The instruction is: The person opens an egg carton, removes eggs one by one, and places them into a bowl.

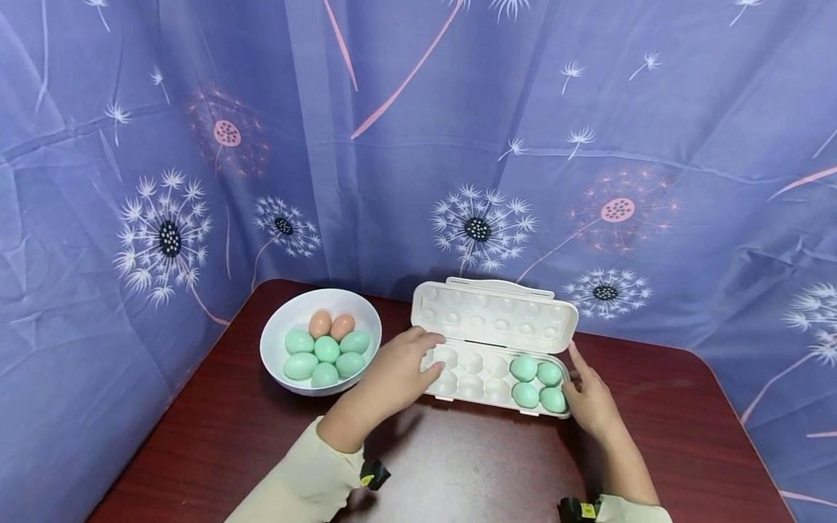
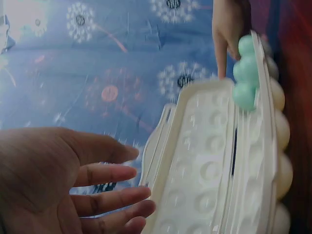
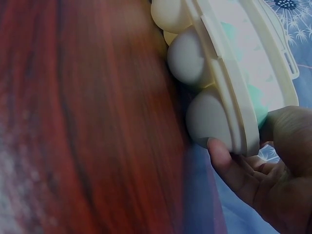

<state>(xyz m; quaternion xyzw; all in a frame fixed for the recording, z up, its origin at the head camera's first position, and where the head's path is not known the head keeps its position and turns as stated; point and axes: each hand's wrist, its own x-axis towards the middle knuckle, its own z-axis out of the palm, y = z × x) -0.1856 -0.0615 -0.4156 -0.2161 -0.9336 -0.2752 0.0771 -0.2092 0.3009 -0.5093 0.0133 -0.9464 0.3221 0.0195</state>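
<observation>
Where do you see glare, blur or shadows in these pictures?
Head view: a pale sheen on the table and a shadow by the left hand; left wrist view: the curtain washed out at upper left; right wrist view: table grain looks blurred.

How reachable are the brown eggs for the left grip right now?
Likely yes: the left grip is empty near the white bowl, where the brown eggs lie uncovered.

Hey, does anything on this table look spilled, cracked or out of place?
Nothing stands out. The bowl stands upright with its eggs inside, and the four green eggs in the open carton sit neatly at one end. No spill or crack shows; the bowl's two brown eggs merely differ in colour.
</observation>
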